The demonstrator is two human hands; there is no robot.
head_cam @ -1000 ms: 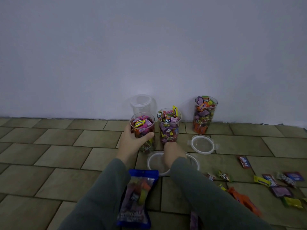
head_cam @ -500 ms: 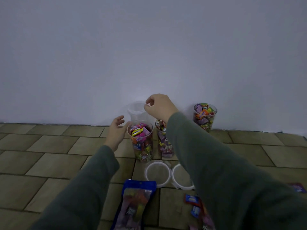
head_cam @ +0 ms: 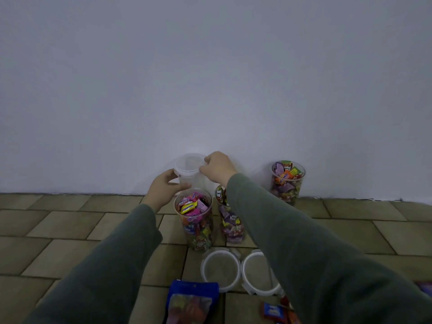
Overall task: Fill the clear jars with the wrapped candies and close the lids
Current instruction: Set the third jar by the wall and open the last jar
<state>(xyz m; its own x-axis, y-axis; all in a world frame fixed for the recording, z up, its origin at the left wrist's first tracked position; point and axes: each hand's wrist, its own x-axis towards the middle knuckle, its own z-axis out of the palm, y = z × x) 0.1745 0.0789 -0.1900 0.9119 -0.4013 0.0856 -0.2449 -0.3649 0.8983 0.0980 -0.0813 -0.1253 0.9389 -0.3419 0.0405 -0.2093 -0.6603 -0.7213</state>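
Against the wall, empty lidded jar (head_cam: pixel 190 170) between both hands' fingers (head_cam: pixel 203 170)

A plain white wall (head_cam: pixel 210 78) fills the upper part of the view and is met along its base by a floor of olive-brown rectangular tiles (head_cam: pixel 70 225), laid in staggered rows with thin dark joints. The joint between wall and floor is seen as a slightly uneven line running across the whole width. Well below that line, at the bottom edge of the view, a blue pouch with a clear window (head_cam: pixel 190 302) is laid flat on the tiles; its contents are too blurred to be told.
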